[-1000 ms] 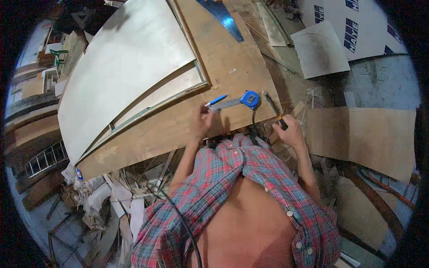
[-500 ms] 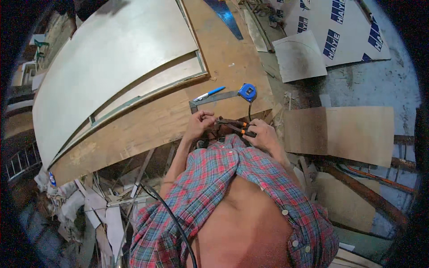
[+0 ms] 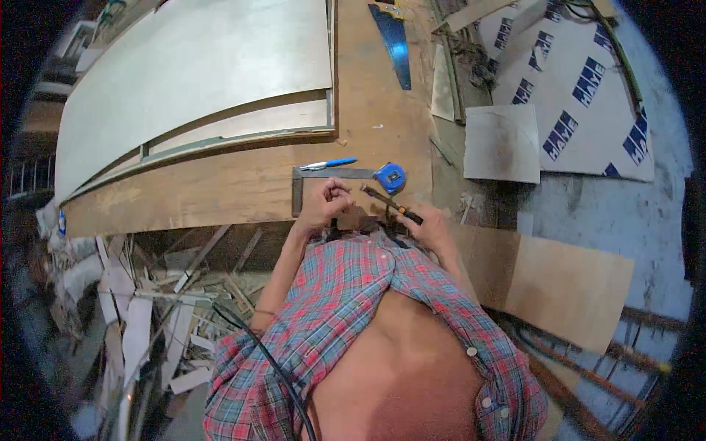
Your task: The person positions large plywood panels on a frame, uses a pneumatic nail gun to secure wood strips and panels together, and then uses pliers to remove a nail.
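My right hand grips a pair of pliers by the black and orange handles, with its jaws pointing up and left. To its left, my left hand is closed, thumb and fingers curled together near the jaws but apart from them. Whatever its fingertips hold is too small to make out. Just beyond my hands, a blue tape measure rests at the right end of a metal square. A blue and silver pen lies along the square's far side.
A large pale panel on a frame covers the left of the wooden worktop. Farther off lies a handsaw. Wood scraps litter the floor at left; boards and a printed sheet lie at right.
The view has turned, so the worktop sits differently in it. The pliers have swung, and their jaws have come away from my left fingers. My left hand remains curled.
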Available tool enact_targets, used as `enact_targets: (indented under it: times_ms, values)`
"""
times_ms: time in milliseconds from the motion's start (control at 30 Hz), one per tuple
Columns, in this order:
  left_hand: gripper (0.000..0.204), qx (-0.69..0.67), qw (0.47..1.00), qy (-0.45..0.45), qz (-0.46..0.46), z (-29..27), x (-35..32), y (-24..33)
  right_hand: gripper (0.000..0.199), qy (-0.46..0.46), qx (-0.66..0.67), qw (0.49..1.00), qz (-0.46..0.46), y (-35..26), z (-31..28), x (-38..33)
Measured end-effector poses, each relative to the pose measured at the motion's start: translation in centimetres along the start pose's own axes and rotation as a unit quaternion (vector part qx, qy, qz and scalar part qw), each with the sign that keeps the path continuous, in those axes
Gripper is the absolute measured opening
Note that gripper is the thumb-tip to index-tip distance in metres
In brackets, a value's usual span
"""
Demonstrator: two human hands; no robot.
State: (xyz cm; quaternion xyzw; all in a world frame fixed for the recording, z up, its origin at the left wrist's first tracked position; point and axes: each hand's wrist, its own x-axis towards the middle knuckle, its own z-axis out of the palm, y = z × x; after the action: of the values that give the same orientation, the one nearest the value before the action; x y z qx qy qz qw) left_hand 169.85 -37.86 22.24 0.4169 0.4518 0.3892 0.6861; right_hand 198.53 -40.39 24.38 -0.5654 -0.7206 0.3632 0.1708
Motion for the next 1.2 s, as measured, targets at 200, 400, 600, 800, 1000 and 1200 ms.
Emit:
enact_targets:
  times_ms: [200, 400, 600, 800, 1000, 1200]
  values:
    - [0.012, 0.079, 0.988, 0.130, 0.030, 8.1, 5.7, 0.8, 0.027, -0.040, 0.076, 0.996, -0.001, 7.3, -10.1, -2.0]
    - [0.022, 0.390, 0.866, 0.312, 0.027, 8.4, 7.0, -1.8, 0.030, -0.122, 0.014, 0.992, 0.039, 12.9, -18.4, -0.1]
    - [0.034, 0.412, 0.764, 0.496, 0.008, 5.9, 9.5, -1.4, 0.039, -0.158, -0.082, 0.983, -0.053, 15.7, -19.9, 6.6]
    - [0.036, 0.473, 0.714, 0.509, -0.083, 6.4, 11.9, -0.5, 0.037, -0.134, -0.050, 0.989, -0.047, 13.4, -16.4, 11.1]
    - [0.022, 0.437, 0.727, 0.529, -0.026, 6.5, 11.3, -1.0, 0.021, -0.034, 0.041, 0.994, -0.097, 11.4, -10.6, 10.8]
    - [0.020, 0.412, 0.701, 0.581, 0.028, 6.5, 10.3, -0.9, 0.025, -0.075, 0.017, 0.985, -0.155, 10.4, -8.5, 13.6]
